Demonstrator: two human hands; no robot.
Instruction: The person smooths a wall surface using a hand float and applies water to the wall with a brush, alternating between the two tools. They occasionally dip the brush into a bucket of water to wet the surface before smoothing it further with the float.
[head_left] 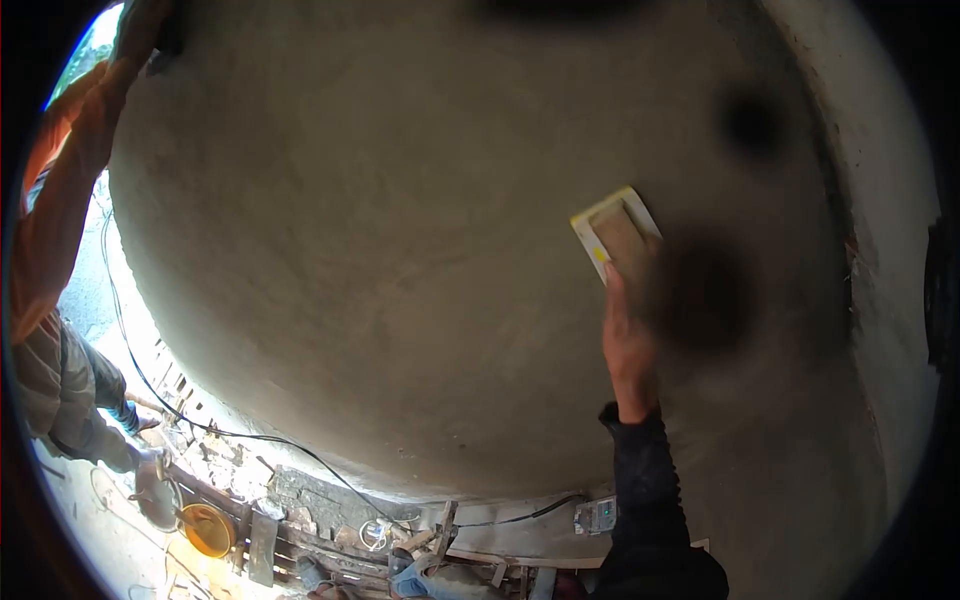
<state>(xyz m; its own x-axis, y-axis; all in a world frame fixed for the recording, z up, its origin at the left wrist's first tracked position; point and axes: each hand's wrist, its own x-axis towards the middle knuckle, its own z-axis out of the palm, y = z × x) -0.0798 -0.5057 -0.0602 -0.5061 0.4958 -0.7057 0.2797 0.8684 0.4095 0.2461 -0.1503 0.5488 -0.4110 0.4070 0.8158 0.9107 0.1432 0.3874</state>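
My right hand (pixel 630 345), in a dark sleeve, reaches up from the lower right. It grips a rectangular float (pixel 622 235) with a pale, yellow-edged face plate and a tan block on top. The float lies tilted against a large grey plastered wall (pixel 400 250). Dark blurred spots hide part of the hand and the wall beside it. My left hand does not show.
At the left edge stands another person in an orange sleeve (pixel 75 190), one arm raised to the wall. Below are a yellow bucket (pixel 208 530), a black cable (pixel 275 438), wooden planks, rubble and an electrical box (pixel 597 515). A pale wall (pixel 885 300) borders the right.
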